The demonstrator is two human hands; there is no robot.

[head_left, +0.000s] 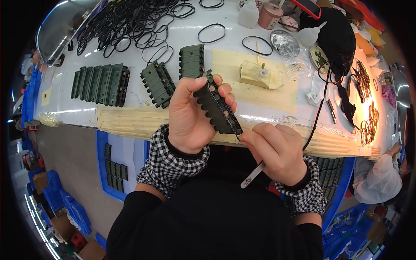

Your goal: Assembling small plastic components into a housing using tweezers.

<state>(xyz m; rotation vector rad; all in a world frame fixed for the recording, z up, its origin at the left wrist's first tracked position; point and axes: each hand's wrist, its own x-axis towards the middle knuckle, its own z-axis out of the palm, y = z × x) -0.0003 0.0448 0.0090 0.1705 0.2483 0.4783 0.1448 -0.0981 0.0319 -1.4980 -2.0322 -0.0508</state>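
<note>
My left hand [190,110] grips a dark green ribbed plastic part [212,109], tilted, with its narrow side up. Along that side runs a black band-like strip [224,103] with small round copper-coloured spots beside it. My right hand [277,149] pinches with thumb and forefinger at the part's lower right corner; what lies between those fingertips is too small to make out. Tucked in the right palm is a flat metal tool that looks like tweezers [252,175], its blunt end sticking out below. Similar green parts [100,85] lie at the left, with two more [157,84] [192,62] close beyond my left hand.
A tangle of black rubber bands [125,26] covers the back left. Ahead stand a taped block [260,74], a metal dish [284,43] and squeeze bottles [248,15]. A black cable [318,112] hangs at the right. Blue trays [102,164] with green parts sit below the table edge.
</note>
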